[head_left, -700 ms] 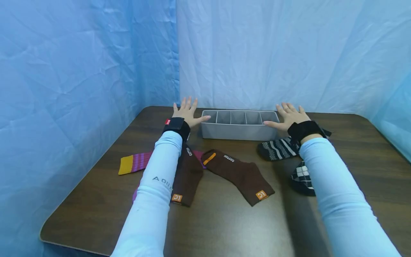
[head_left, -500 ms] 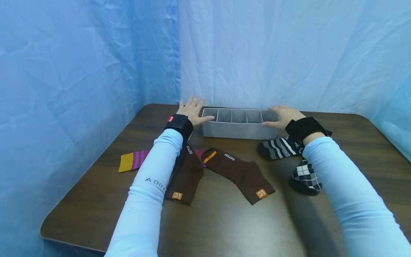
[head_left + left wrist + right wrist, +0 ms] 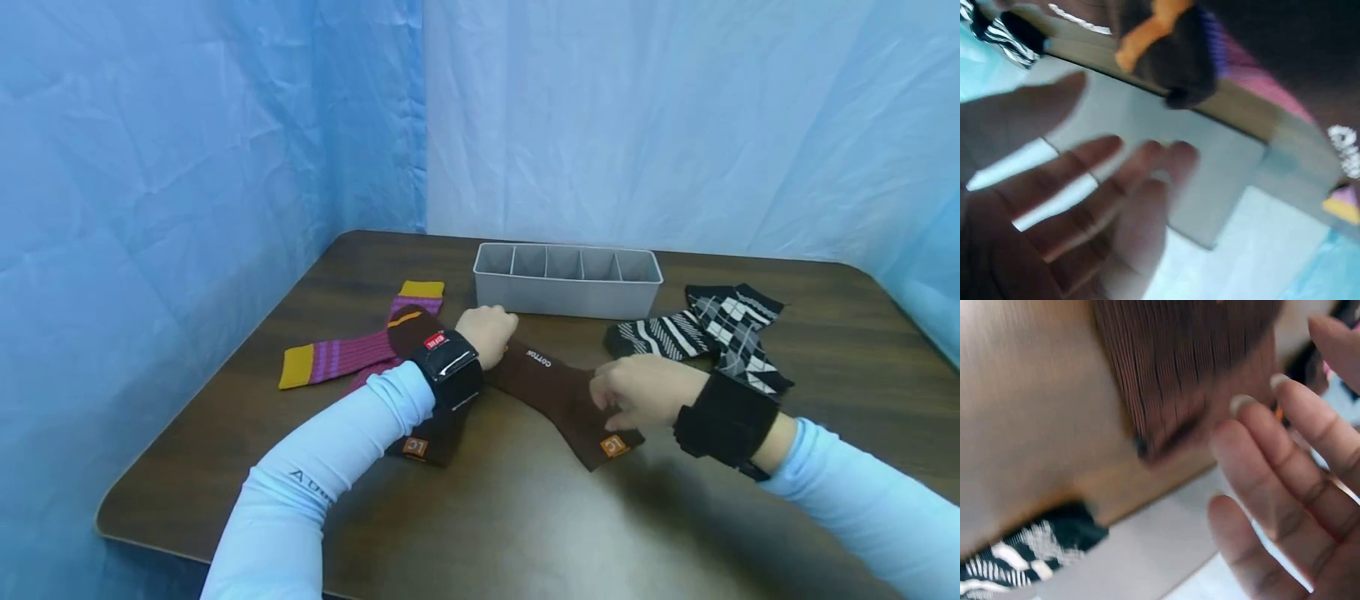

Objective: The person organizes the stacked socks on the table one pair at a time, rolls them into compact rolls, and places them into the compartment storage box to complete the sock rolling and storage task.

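Two brown ankle socks with orange toe seams and orange LC labels lie in the middle of the table. My left hand point(image 3: 487, 333) hovers at the toe end of the right-hand brown sock point(image 3: 551, 387) and partly covers the left-hand brown sock point(image 3: 442, 437). In the left wrist view its loosely bent fingers point(image 3: 1141, 231) and thumb stand apart, with nothing between them. Over the cuff end of the right-hand sock, my right hand point(image 3: 648, 390) reaches in from the right. Its relaxed fingers point(image 3: 1247, 462) show beside the ribbed brown fabric point(image 3: 1179, 369), holding nothing.
Behind the socks stands a grey divided box point(image 3: 566, 296) with several compartments. Purple socks with yellow ends point(image 3: 348, 358) lie at the left, partly under brown fabric. To the right, a black striped sock point(image 3: 660, 335) meets a black argyle sock point(image 3: 738, 342). Blue sheeting point(image 3: 645, 125) hangs behind the table.
Both hands have drawn back from the ends of the grey box to the brown socks. Their spread fingers have become more bent, and the purple and argyle socks show more fully.
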A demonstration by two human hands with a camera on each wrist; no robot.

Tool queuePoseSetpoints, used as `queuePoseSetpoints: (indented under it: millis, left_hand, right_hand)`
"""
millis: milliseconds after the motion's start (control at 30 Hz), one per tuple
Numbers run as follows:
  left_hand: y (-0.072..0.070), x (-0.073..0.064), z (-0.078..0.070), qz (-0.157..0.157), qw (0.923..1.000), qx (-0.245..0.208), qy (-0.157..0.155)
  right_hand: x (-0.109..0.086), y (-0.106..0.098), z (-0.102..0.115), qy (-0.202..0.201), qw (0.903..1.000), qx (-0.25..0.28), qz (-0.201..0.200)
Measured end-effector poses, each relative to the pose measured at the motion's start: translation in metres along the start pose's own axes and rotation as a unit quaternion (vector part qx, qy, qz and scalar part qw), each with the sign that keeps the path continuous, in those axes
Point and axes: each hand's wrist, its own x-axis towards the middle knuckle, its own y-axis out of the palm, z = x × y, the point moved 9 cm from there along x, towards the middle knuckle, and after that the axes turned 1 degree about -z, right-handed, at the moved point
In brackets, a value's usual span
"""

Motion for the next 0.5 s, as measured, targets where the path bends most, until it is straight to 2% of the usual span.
queuePoseSetpoints:
  millis: [67,133,233,333,500]
  left_hand:
    - [0.01,0.001,0.013,0.025,0.9984,-0.015,-0.048]
    - [0.019,0.003,0.021,0.049,0.9954,-0.04,-0.072]
    - [0.028,0.006,0.027,0.074,0.9911,-0.074,-0.082]
    - [0.031,0.01,0.028,0.078,0.9895,-0.091,-0.081]
    - [0.032,0.013,0.026,0.079,0.9911,-0.072,-0.08]
  right_hand:
    - [-0.003,0.014,0.004,0.009,0.9991,0.012,0.038]
    - [-0.004,0.026,0.003,0.029,0.9967,0.024,0.071]
    - [-0.003,0.036,0.0,0.053,0.9934,0.029,0.098]
    - [0.0,0.038,-0.002,0.059,0.9929,0.02,0.102]
    - [0.003,0.038,0.003,0.042,0.9942,0.01,0.098]
